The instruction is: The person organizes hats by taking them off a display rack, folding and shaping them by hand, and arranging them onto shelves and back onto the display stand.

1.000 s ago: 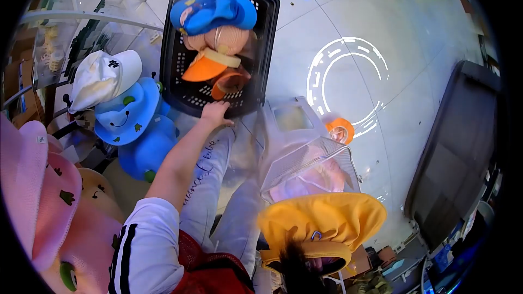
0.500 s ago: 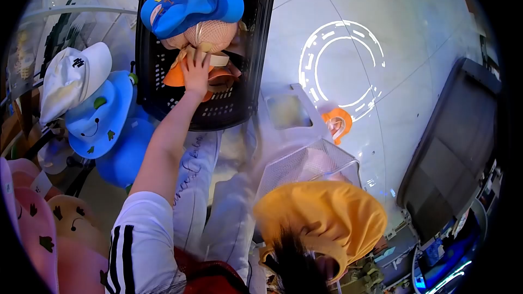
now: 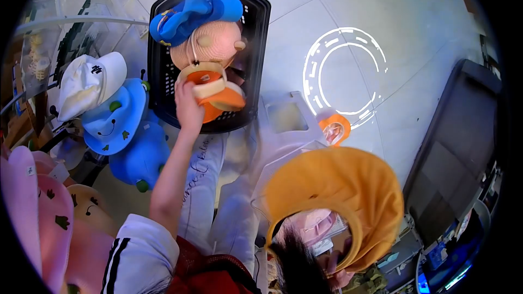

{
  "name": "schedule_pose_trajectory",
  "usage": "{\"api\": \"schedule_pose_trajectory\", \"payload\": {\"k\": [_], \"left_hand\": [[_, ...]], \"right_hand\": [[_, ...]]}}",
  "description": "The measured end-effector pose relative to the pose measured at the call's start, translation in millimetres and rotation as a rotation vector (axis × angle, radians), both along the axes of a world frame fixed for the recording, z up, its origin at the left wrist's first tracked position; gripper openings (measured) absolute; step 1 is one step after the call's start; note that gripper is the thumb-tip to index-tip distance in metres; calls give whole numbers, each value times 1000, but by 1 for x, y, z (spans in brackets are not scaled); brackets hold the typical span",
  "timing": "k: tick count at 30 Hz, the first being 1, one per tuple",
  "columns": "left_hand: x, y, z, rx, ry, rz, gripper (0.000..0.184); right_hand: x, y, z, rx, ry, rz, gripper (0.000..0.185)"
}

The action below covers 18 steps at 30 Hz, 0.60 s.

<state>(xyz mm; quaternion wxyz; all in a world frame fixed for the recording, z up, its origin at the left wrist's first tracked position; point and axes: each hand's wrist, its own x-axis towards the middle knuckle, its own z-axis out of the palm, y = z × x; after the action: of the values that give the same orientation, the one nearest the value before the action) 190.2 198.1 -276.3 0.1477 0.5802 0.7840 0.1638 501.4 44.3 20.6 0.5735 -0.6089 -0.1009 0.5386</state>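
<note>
My left hand (image 3: 190, 108) is closed on an orange-and-cream hat (image 3: 226, 98) in a black basket (image 3: 264, 65). Beside that hat, in the same basket, are a pale pink woven hat (image 3: 210, 46) and a blue cap (image 3: 193, 16). At the lower right, a big mustard-yellow hat (image 3: 348, 185) has its opening turned towards me. My right hand (image 3: 342, 279) shows only in part at the rim of its opening, with the fingers pressed against it. Dark hair covers part of this hat.
On the left hang a white cap (image 3: 90, 84), a light blue hat (image 3: 111, 125), a darker blue hat (image 3: 141, 152) and pink hats (image 3: 54, 218). A grey plastic stool (image 3: 261, 130) stands by my legs, near a roll of orange tape (image 3: 335, 129). A dark panel (image 3: 452, 147) is at the right.
My left hand has lifted the orange-and-cream hat and turned it so that its inside shows. The mustard hat has risen and swung round, showing its opening. The view has shifted slightly.
</note>
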Motion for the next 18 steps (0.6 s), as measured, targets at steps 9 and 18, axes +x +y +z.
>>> {"api": "schedule_pose_trajectory", "payload": {"k": [9, 18], "left_hand": [[2, -23, 159, 188, 320, -318, 14], [46, -68, 223, 133, -329, 98, 26]], "right_hand": [[7, -6, 18, -62, -274, -13, 58], [0, -33, 52, 103, -210, -2, 58]]}}
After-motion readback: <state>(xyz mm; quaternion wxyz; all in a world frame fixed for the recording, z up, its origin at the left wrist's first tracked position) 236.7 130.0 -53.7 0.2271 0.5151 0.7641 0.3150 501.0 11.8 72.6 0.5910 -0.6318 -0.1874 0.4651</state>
